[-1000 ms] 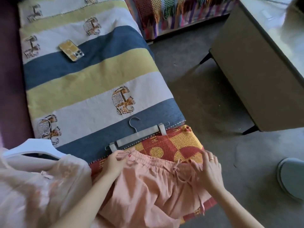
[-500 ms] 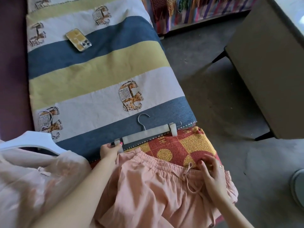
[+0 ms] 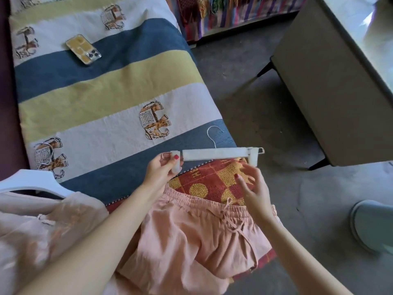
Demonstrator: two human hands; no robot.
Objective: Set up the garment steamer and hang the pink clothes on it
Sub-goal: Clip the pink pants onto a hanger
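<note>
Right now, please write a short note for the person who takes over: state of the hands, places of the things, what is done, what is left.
Left hand pinches the left clip of the white clip hanger, lifted above the striped bed cover.
Right hand is open, just below the right clip.
Pink drawstring shorts lie flat, not clipped.
Pink top sits on a white hanger.
Left: clip the shorts, hang both. No steamer in view.

Pink shorts (image 3: 191, 241), white hanger (image 3: 214, 154), striped elephant-print cover (image 3: 106, 99).

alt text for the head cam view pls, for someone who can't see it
A person's left hand pinches one clip of a white clip hanger above pink shorts on a striped bed; the right hand hovers open beside it.
</note>
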